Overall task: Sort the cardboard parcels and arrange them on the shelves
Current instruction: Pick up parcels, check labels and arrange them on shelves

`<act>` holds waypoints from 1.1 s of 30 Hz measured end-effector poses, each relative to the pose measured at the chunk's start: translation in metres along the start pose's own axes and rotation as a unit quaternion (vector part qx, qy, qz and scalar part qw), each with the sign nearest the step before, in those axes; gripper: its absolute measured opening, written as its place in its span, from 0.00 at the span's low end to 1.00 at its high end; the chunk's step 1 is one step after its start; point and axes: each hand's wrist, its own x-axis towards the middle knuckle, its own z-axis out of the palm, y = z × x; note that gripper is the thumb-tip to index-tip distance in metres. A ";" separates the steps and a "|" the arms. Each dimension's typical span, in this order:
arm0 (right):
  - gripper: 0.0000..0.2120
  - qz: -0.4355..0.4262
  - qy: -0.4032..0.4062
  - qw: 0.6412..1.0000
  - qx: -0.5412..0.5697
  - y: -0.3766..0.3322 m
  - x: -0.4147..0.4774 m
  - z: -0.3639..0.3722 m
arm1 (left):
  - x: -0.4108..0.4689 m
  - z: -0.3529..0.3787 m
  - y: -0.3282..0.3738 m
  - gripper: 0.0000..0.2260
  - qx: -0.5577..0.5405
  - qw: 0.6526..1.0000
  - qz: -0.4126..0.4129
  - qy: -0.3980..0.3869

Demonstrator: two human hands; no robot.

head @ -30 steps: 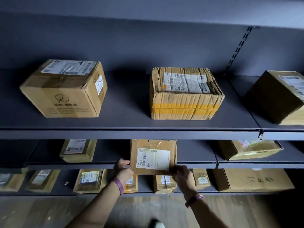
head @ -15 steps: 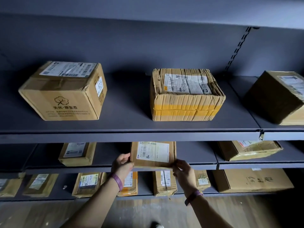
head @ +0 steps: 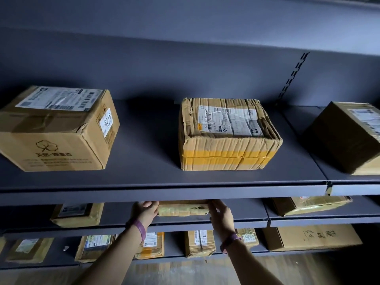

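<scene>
A small flat cardboard parcel (head: 183,208) lies on the middle shelf (head: 236,220), mostly hidden under the front lip of the top shelf (head: 164,195). My left hand (head: 145,211) grips its left end and my right hand (head: 221,214) grips its right end. Both wrists wear purple bands. On the top shelf stand a large box marked 6215 (head: 57,128), a crumpled box with yellow tape (head: 228,134) and a dark box (head: 347,136) at the right.
The middle shelf also carries a flat parcel (head: 78,213) on the left and another parcel (head: 308,204) on the right. Several small parcels (head: 199,242) and a wide flat box (head: 310,237) sit on the bottom shelf. Wooden floor (head: 185,272) lies below.
Both hands have pushed the small parcel, held upright before, flat onto the middle shelf and deeper in. The view has moved closer and upward.
</scene>
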 end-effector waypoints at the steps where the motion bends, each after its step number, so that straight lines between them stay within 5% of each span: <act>1: 0.09 0.002 -0.006 1.000 0.006 -0.001 -0.003 -0.001 | -0.006 0.000 -0.002 0.04 -0.010 1.000 -0.001 0.009; 8: 0.17 0.046 0.011 0.998 -0.029 0.012 -0.041 -0.054 | -0.067 0.034 -0.034 0.13 0.048 0.987 -0.113 -0.104; 11: 0.18 0.064 0.044 0.996 -0.045 0.028 -0.038 -0.098 | -0.088 0.075 -0.031 0.06 0.096 0.976 -0.097 -0.170; 13: 0.24 0.070 0.072 0.994 -0.050 0.035 -0.032 -0.131 | -0.100 0.108 -0.025 0.10 0.098 0.969 -0.087 -0.210; 16: 0.16 0.058 0.108 0.990 -0.073 0.036 -0.025 -0.184 | -0.119 0.156 -0.021 0.06 0.083 0.965 -0.061 -0.242; 21: 0.18 0.075 0.164 0.981 -0.071 0.065 0.016 -0.279 | -0.137 0.252 -0.037 0.07 0.087 0.965 -0.029 -0.246; 26: 0.16 0.069 0.190 0.977 -0.065 0.086 0.066 -0.375 | -0.153 0.351 -0.049 0.16 0.072 0.982 -0.040 -0.168; 33: 0.17 0.067 0.019 0.993 -0.098 0.104 0.121 -0.435 | -0.167 0.433 -0.053 0.16 0.059 0.995 -0.018 -0.073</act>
